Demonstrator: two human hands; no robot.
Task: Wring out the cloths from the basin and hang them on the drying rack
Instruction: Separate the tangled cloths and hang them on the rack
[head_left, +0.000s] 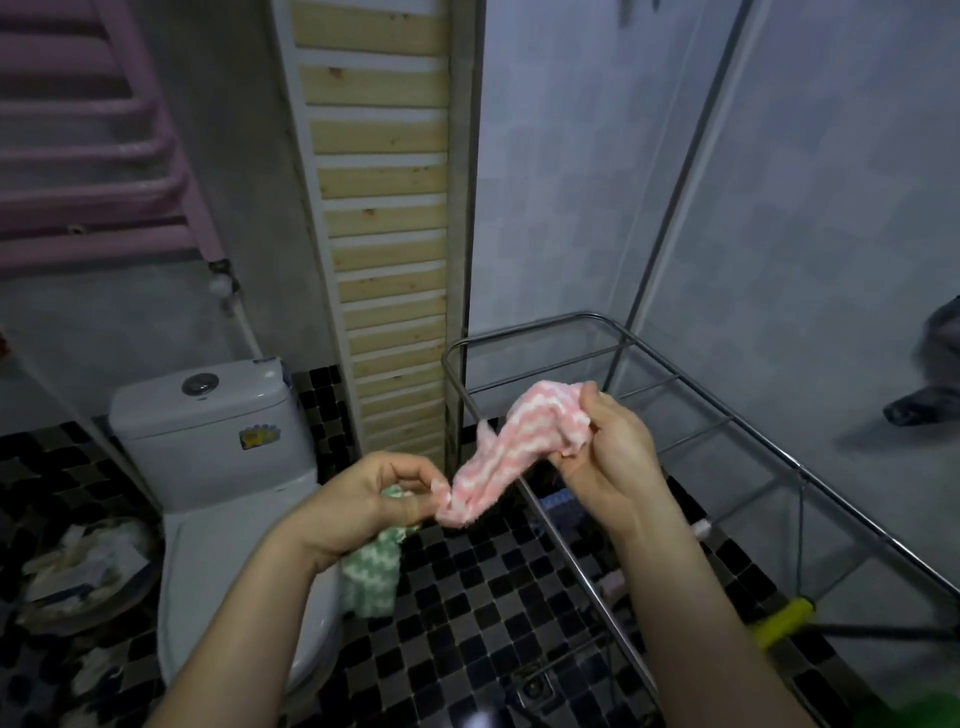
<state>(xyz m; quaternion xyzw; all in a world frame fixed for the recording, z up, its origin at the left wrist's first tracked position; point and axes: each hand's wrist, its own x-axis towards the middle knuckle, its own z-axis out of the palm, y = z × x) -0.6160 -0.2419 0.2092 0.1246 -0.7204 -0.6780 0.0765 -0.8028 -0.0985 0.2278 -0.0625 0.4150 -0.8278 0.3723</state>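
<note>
No readable text; sticker (260, 435) on toilet tank (208, 431) too blurred to read.

**A home bathroom**

I stood in a small bathroom. A white toilet (223, 447) with a flush button (200, 384) on its cistern sat to my left, a bin (83, 566) of waste paper beside it. Dark mosaic tiles (467, 597) covered the floor, a drain (535, 688) set among them. Pale tiles (831, 208) lined the wall. A pink towel radiator (93, 150) hung above, and a steel drying rack (623, 364) stood on my right.
</note>
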